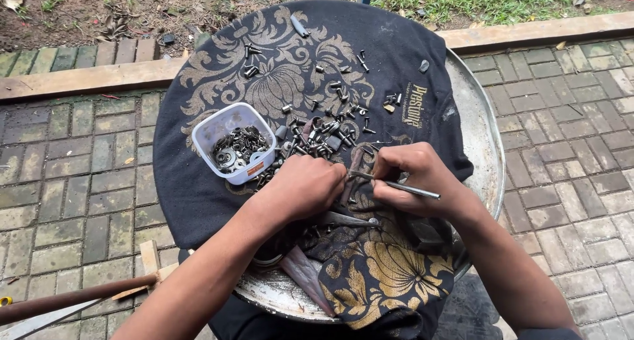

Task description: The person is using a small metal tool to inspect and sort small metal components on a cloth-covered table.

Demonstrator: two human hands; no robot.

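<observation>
A round metal tray (485, 148) fills the middle of the scene, set over grey paving bricks (72, 175), with a black cloth (198, 188) patterned in gold spread across most of it. On the left part of the cloth stands a small white plastic tub (207, 130) holding washers and rings. Just right of the tub and running to the far side lies a loose scatter of screws and bolts (317, 132). At the near left, off the tray, a rusty rod (72, 297) lies across the bricks.

The left hand (300, 188) is curled shut over the near edge of the scatter; what it pinches is hidden under the knuckles. The right hand (416, 178) is closed around a thin metal pin (399, 187), which lies near the middle of the tray, its tip pointing left toward the other hand and its tail sticking out right past the fingers.

The pin looks stiff, light and smooth, so it would likely slip or roll in a loose hold; a firm pinch near the working end, as here, seems the best hold.
</observation>
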